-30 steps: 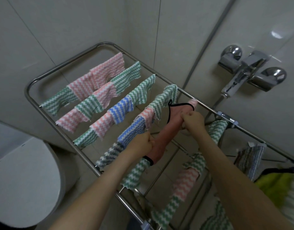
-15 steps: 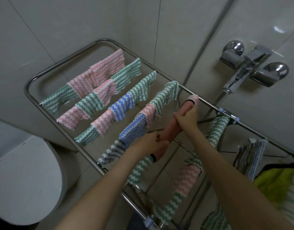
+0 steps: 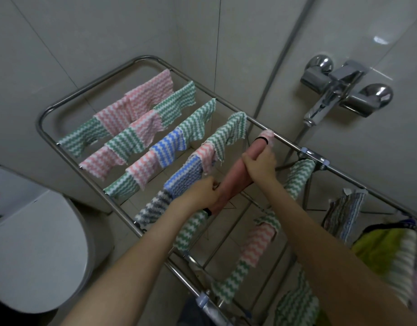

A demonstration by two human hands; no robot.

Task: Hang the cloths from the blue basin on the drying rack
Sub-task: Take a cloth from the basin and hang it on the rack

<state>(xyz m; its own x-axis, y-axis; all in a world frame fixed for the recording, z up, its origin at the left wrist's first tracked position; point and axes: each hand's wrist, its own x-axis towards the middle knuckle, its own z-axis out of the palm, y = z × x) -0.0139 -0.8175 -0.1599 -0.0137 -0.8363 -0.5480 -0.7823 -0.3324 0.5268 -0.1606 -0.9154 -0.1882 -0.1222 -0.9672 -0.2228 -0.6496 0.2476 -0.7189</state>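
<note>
Gripping a plain pink cloth with black-trimmed ends, both hands clamped on it, stretched over the drying rack.

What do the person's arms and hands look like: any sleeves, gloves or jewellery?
The left forearm and right forearm are bare, with no sleeves in view. The left hand and right hand wear no gloves, and no ring, watch or bracelet shows on either. No markings are visible.

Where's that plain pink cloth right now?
In the head view's middle, over the drying rack, the plain pink cloth is gripped by the left hand and right hand, just right of the blue zigzag cloth.
</note>
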